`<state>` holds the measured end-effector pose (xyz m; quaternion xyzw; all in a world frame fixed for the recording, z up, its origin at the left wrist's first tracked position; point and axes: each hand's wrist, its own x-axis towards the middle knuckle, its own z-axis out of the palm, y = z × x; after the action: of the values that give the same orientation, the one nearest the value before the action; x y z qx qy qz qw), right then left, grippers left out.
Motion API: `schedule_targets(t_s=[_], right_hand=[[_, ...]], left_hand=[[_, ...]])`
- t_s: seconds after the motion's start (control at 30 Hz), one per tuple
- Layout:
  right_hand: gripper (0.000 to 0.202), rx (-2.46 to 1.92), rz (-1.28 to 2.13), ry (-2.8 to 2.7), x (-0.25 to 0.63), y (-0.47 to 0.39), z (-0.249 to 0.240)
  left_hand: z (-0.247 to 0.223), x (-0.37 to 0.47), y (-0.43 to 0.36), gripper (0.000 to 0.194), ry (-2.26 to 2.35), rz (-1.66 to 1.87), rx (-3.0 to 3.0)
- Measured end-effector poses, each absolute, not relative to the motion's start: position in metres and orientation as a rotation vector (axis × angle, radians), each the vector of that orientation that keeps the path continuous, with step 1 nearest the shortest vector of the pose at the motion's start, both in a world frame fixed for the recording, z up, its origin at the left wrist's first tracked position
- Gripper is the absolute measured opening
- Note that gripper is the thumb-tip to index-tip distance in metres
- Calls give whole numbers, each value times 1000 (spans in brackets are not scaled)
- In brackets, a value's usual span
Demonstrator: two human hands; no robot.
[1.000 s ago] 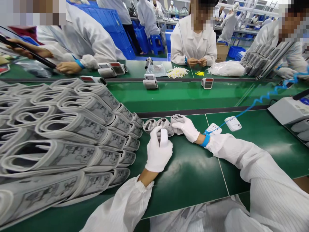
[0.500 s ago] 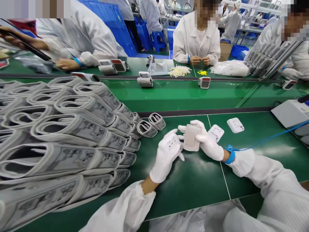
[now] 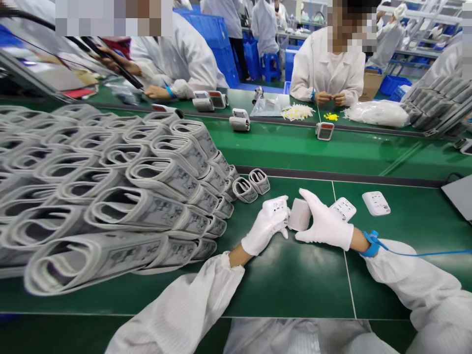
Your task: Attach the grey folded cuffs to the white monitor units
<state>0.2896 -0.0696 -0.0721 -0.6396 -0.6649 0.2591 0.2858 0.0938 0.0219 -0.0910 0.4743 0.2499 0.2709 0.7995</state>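
My left hand, in a white glove, is closed around a white plastic device housing with small dark markings and slots on its upper face. Beside its fingertips stands a pale grey, rounded rectangular plastic piece. My gloved right hand has thumb and fingers spread wide around that piece; whether they touch its edges I cannot tell. Just behind the right hand lies a white housing, partly covered by it. Another white housing rests farther right on the green bench.
Rolled grey cuffs are stacked across the left, with two loose rolled cuffs beside them. Behind runs a green conveyor belt carrying devices. A blue wrist cord trails right. Co-workers in white coats sit opposite.
My right hand has opened from its grip on the grey piece, its fingers now spread. That piece is closer to my left hand, which still holds the housing. The view has shifted left.
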Motion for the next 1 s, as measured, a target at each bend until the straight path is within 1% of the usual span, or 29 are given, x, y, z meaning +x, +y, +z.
schedule_targets(t_s=[0.07, 0.17, 0.2, 0.27, 0.33, 0.37, 0.4, 0.53, 0.57, 0.63, 0.77, 0.93, 1.0], right_hand=[[113, -1732, 634, -1708, 285, -69, -81], [97, -1740, 625, -1640, 286, -66, -83], [92, -1746, 656, -1597, 289, -66, -81], [86, -1706, 764, -1471, 296, -65, -74], [80, -1560, 879, -1339, 303, -63, -68], [79, -1471, 927, -1283, 306, -61, -65], [80, -1385, 965, -1237, 309, -59, -63], [87, -1185, 1013, -1156, 310, -54, -55], [89, -1163, 998, -1168, 308, -53, -52], [91, -1158, 945, -1231, 303, -52, -47], [88, -1199, 859, -1400, 293, -49, -47], [77, -1270, 754, -1563, 286, -56, -54], [74, -1354, 657, -1632, 285, -58, -55]], left_hand=[[-90, 94, 21, 80, 486, 542, 1031], [-88, 90, 20, 85, 420, 523, 1028], [-87, 88, 21, 88, 400, 526, 1041], [-86, 83, 23, 100, 368, 537, 1097], [-86, 80, 25, 110, 352, 540, 1166], [-86, 79, 27, 111, 352, 542, 1191], [-87, 79, 29, 109, 359, 543, 1207], [-83, 82, 31, 83, 424, 588, 1130], [-80, 83, 30, 79, 419, 614, 1074], [-76, 87, 28, 80, 373, 661, 946], [-76, 97, 23, 76, 283, 624, 787], [-92, 102, 15, 86, 280, 598, 932], [-99, 102, 14, 86, 347, 623, 1000]])
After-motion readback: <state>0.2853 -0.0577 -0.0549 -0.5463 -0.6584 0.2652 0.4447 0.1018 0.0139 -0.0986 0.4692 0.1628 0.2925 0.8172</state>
